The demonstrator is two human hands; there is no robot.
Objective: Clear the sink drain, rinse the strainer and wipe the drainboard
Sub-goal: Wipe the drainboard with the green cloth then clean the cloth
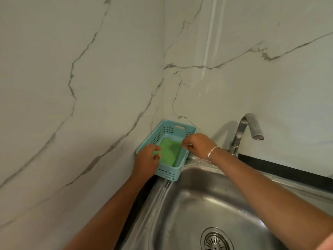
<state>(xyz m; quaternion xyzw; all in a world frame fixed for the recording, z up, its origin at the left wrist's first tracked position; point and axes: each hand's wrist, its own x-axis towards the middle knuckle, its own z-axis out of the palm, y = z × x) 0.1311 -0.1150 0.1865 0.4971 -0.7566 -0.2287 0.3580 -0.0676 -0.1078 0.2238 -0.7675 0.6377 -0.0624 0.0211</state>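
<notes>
A light blue plastic basket [168, 173] stands in the wall corner at the sink's far left rim. A green scouring pad [170, 150] lies flat inside it. My left hand [146, 160] rests on the basket's left rim, fingertips touching the pad's left edge. My right hand [196, 144] is at the right rim, fingers pinched by the pad's far right corner; whether it grips the pad is unclear. The steel sink [194, 199] lies below, wet, with the round slotted strainer [216, 240] seated in its drain at the bottom edge.
A curved chrome tap [247, 129] rises behind the sink on the right, with no water running. Marble-pattern walls close the corner on the left and at the back. A black strip [281, 167] runs along the wall behind the sink's rim.
</notes>
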